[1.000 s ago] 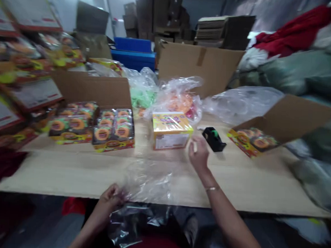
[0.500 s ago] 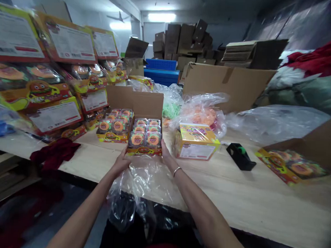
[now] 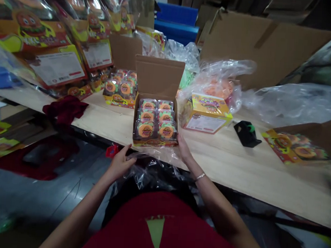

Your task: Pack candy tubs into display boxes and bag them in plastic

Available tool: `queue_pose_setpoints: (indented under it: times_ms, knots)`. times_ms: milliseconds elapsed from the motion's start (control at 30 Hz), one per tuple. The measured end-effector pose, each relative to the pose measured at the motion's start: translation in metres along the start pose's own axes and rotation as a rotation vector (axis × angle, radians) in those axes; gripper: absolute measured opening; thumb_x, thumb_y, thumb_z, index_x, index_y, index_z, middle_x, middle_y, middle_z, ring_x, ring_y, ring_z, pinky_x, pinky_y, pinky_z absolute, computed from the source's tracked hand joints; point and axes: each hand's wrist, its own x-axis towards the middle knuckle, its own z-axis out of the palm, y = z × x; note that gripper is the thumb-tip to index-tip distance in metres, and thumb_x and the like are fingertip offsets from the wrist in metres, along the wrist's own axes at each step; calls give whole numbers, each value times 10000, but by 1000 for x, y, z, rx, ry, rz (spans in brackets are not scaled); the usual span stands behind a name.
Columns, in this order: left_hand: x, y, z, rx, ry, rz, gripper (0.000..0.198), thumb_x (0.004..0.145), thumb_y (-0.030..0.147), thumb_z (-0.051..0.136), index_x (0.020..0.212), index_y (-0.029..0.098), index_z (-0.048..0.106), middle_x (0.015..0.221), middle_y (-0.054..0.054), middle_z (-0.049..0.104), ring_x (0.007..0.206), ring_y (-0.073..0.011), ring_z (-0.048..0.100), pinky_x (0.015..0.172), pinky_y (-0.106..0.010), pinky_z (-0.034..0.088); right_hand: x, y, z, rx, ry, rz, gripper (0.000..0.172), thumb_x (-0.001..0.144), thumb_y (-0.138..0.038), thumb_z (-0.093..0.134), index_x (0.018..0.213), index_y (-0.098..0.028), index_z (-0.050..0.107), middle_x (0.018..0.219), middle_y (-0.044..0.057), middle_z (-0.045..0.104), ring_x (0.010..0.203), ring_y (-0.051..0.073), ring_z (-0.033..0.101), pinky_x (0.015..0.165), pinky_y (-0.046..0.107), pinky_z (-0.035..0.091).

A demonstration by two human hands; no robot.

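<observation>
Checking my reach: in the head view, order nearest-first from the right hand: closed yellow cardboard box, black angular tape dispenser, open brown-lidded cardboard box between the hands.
From the right hand:
1. Open brown-lidded box: touching, just left.
2. Closed yellow box: beyond and rightward.
3. Black tape dispenser: farther right.

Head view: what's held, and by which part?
Open burger box, by its front right corner, in the right hand; left hand near the front left corner, contact unclear.

"XXL" on stacked box (image 3: 37,34), far L — rest blurry.
</observation>
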Motion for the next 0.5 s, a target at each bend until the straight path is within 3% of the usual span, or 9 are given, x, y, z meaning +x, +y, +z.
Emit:
queue_pose_setpoints:
  times_ms: [100, 200, 267, 367, 433, 500]
  knots:
    - [-16, -6, -15, -59, -103, -81, 452, 691, 503, 681, 893, 101, 722, 845, -106, 726, 768, -234, 650, 680, -300, 502, -36, -4, -18, -403, -105, -102, 473, 820, -525, 664, 1174, -214, 622, 1241, 107, 603, 1195, 287, 494, 1079, 451, 350]
    - [-26, -6, -25, -261, -186, -174, 428, 668, 516, 767, 813, 118, 709, 803, -101, 734, 691, -198, 650, 627, -267, 495, -61, -4, -23, -589, -126, -123, 245, 816, -441, 669, 839, -197, 669, 958, 98, 638, 998, 271, 538, 964, 431, 406]
    - [-32, 1, -29, -410, -205, -265, 442, 599, 451, 851, 852, 122, 700, 796, -106, 741, 647, -186, 658, 600, -255, 509, -67, -6, -21, -454, -129, -21, 356, 879, -518, 566, 763, -190, 640, 823, 71, 626, 853, 229, 561, 858, 385, 447]
    - [-43, 16, -35, -569, -156, -364, 483, 502, 335, 918, 880, 137, 692, 784, -102, 746, 568, -173, 652, 541, -244, 527, -71, -21, -18, -85, -229, 189, 676, 882, -766, 353, 837, -169, 666, 817, 76, 664, 790, 209, 601, 780, 353, 473]
    - [-51, 26, -41, -624, -76, -381, 474, 476, 282, 922, 865, 141, 693, 758, -89, 742, 523, -162, 638, 489, -227, 518, -75, -39, -18, 36, -442, 206, 761, 839, -836, 343, 893, -165, 699, 887, 86, 691, 848, 219, 623, 810, 358, 478]
    - [-59, 33, -47, -635, 8, -371, 459, 476, 256, 914, 867, 138, 704, 750, -82, 739, 508, -152, 629, 460, -209, 509, -79, -59, -15, -3, -664, 87, 628, 790, -767, 568, 942, -178, 721, 960, 75, 697, 913, 227, 623, 853, 356, 469]
